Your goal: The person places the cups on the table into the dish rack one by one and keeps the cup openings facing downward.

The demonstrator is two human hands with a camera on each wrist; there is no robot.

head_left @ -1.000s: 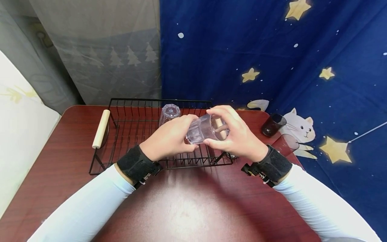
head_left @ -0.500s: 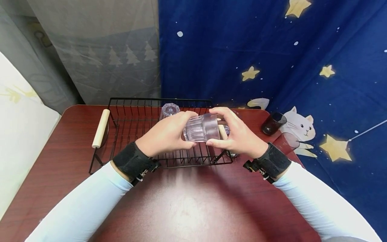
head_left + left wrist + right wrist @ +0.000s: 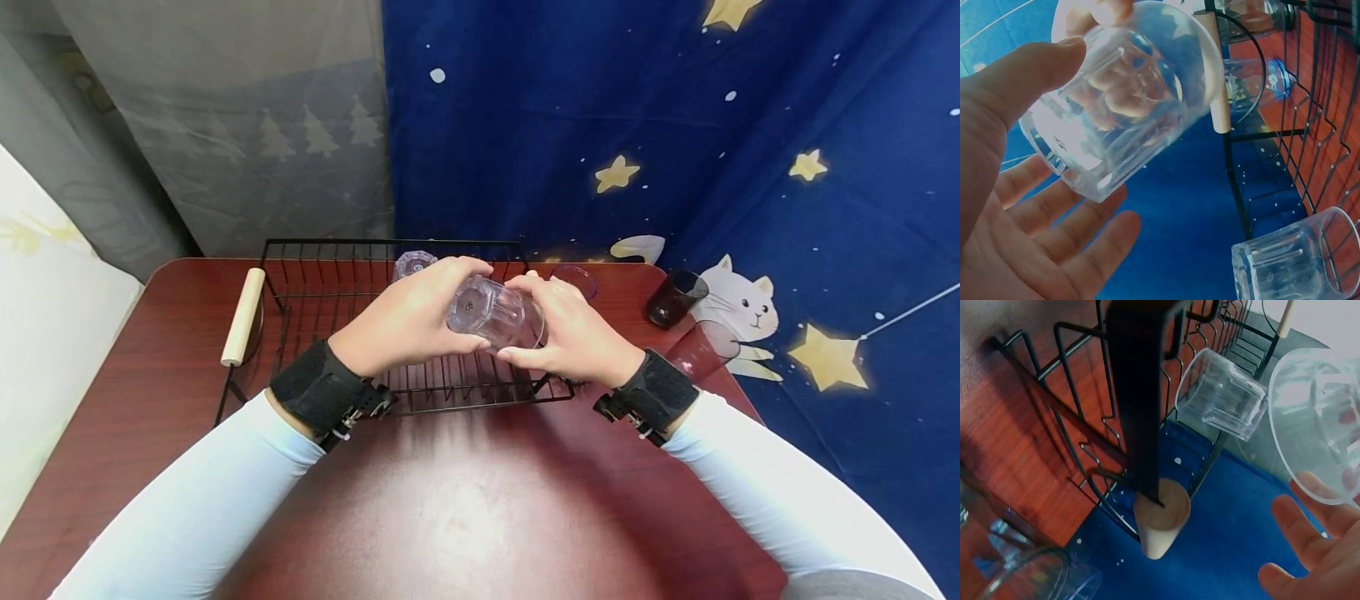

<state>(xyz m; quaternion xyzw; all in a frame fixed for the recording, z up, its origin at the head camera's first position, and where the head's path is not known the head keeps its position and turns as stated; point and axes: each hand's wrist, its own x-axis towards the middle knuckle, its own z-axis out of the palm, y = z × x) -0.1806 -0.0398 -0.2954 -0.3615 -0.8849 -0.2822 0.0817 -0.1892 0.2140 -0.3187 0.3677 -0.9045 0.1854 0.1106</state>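
Observation:
Over the black wire dish rack (image 3: 465,396), both hands hold a clear faceted drinking glass (image 3: 491,315) tilted on its side. Its thick base points left and toward the head camera, its rim to the right. My left hand (image 3: 408,321) grips the base end; in the left wrist view the thumb (image 3: 1054,65) lies on the glass and the other fingers spread behind. My right hand (image 3: 581,333) holds the rim end between thumb and fingers. Another clear glass (image 3: 412,263) stands upside down in the rack, partly hidden behind my left hand.
A pale wooden handle (image 3: 243,317) is on the rack's left end; the other handle (image 3: 1163,519) shows in the right wrist view. Right of the rack stand a dark glass (image 3: 675,298), a reddish glass (image 3: 703,348) and a purple-rimmed clear glass (image 3: 576,282). Curtains hang behind the table (image 3: 465,500).
The held glass has turned: its open rim faced right toward view before, and now its base shows to the head camera. Both hands have shifted slightly left and stay on the glass.

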